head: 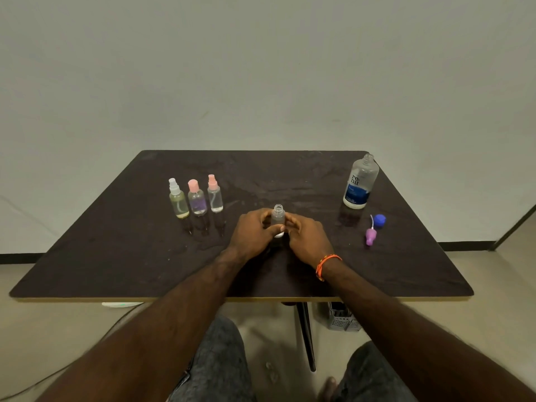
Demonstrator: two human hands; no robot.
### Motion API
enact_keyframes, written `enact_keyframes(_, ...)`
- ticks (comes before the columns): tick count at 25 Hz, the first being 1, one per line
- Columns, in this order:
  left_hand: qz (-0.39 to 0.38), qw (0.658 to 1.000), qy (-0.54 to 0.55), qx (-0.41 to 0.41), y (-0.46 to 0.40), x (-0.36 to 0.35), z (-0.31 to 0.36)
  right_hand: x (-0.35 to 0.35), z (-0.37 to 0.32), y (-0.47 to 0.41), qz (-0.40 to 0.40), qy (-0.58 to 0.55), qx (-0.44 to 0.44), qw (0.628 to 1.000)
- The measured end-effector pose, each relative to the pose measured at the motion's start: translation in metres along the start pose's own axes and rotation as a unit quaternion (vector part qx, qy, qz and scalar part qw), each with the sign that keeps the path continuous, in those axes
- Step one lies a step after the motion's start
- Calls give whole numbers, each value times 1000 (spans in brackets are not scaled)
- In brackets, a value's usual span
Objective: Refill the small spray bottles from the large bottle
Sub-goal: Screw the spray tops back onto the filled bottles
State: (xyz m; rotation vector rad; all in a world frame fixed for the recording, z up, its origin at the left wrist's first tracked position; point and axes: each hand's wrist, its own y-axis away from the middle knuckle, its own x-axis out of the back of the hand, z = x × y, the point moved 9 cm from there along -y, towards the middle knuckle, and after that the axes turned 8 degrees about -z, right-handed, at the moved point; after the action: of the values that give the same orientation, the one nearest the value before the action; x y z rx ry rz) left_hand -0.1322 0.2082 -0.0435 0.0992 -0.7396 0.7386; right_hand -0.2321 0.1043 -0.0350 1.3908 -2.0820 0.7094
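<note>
An uncapped small bottle (278, 218) is held upright at the centre of the surface (116, 256) by both hands: the left hand (255, 233) is curled round it from 9 o'clock, and the fingers of the right hand (307, 237) are pinched against it from 3 o'clock. Filling appears unfinished. Four small bottles are counted; three capped spray bottles (197, 198) stand at 10 o'clock. One large bottle (359, 184), open, stands at 2 o'clock, with one blue cap (379, 220) and one purple sprayer head (370, 236) just beside it.
</note>
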Motion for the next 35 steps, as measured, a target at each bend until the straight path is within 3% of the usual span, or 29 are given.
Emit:
enact_keyframes(4, 8, 1000, -3, -2, 13, -3, 6, -1, -4, 14, -3, 40, -7, 999)
enact_keyframes(6, 9, 1000, -17, 2, 15, -4, 7, 16, 0, 18, 33, 91, -29, 995)
enact_keyframes(9, 6, 999, -32, 5, 14, -5, 6, 70, 22, 31, 105, 156, -103, 977)
enact_keyframes(11, 3, 1000, -29, 8, 15, -7, 3, 111, 46, 42, 147, 247, -180, 941)
enact_keyframes(13, 6, 999, -36, 8, 15, -9, 3, 133, 76, 52, 142, 306, -267, 903)
enact_keyframes(16, -1, 999, -41, 14, 15, -11, 1, 129, 102, 61, 98, 270, -308, 907)
enact_keyframes(21, -16, 998, -47, 28, 13, -13, -3, 125, 54, 50, 132, 185, -211, 951)
enact_keyframes(25, -3, 998, -55, 32, 13, -12, -3, 104, -29, 23, 99, 164, -27, 981)
enact_keyframes(27, -6, 998, -54, 39, 13, -11, -3, 95, -58, 12, 65, 189, 20, 980)
enact_keyframes(35, 7, 997, -73, 37, 14, -8, -1, 81, -94, -6, -10, 321, 46, 946)
